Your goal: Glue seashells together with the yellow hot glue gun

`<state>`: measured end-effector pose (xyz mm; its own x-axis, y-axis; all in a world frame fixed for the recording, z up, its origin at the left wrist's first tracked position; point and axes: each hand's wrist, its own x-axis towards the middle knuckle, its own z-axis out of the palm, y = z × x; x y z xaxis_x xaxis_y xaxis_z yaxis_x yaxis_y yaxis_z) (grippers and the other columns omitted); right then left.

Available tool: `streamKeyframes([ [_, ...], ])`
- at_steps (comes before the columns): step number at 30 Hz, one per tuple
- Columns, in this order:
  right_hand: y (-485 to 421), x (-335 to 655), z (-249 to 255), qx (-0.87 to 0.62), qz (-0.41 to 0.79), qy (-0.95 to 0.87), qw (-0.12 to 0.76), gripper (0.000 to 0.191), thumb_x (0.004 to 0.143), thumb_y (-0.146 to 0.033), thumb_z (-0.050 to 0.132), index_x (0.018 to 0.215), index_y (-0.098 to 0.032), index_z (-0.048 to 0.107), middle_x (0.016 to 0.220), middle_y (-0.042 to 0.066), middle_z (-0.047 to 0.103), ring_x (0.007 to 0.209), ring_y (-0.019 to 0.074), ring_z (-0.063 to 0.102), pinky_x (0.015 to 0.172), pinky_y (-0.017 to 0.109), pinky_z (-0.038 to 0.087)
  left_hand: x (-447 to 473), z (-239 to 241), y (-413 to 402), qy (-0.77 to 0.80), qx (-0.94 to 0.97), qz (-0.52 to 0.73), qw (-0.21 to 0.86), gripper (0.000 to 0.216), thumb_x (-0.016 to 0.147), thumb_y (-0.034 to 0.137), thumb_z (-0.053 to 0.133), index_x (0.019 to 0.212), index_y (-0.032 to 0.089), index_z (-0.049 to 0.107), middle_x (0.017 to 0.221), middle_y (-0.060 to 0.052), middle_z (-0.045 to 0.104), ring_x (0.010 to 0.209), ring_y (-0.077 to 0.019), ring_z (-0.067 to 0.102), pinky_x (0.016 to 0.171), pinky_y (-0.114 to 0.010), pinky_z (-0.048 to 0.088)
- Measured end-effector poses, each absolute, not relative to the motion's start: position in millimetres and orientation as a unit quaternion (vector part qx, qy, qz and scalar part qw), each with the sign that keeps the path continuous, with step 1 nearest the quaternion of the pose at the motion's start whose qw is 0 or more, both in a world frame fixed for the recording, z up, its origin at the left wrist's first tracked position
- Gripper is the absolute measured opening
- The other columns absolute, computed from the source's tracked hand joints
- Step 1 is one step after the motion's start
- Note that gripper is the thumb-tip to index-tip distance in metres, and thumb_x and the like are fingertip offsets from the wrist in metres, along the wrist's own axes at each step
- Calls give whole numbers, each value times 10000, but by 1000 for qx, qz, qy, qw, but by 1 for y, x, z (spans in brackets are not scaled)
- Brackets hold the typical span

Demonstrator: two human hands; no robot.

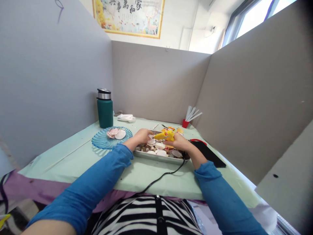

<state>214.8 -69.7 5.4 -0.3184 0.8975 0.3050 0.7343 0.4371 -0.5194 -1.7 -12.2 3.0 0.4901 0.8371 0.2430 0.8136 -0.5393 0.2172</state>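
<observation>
My right hand [179,142] is wrapped round a yellow hot glue gun [166,135], its nozzle pointing left. A black cord hangs from the gun and runs over the table's front edge. Close to the nozzle, my left hand [142,136] pinches a small pale seashell [151,137], partly hidden by the fingers. Both hands are above a metal tray [158,158] filled with mixed shells [160,152]. To the left, a blue glass plate [99,139] carries a pink-and-white group of shells [116,133].
A green bottle [105,112] stands at the back left, near a white plastic packet [126,117]. Glue sticks [192,113] stand in a red cup [185,123] at the back right. A black mat [210,155] and red-handled tool [199,141] lie right. Grey partitions [158,81] enclose the table.
</observation>
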Motion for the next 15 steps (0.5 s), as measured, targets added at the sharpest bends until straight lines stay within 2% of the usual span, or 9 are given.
streamKeyframes([
  [6,-68,214,2,-507,146,-804,275,320,705,-371,627,927,-142,652,808,27,663,694,157,577,605,235,428,-1,3,-12,480,862,159,40,412,749,165,584,1153,196,659,1043,-62,694,948,-195,630,864,-241,440],
  [15,-68,209,0,-553,137,-789,232,262,710,-354,624,844,-134,670,727,39,656,628,145,562,562,232,420,0,5,-16,481,860,160,49,380,748,173,585,1114,213,681,991,-43,706,905,-181,637,828,-212,445],
])
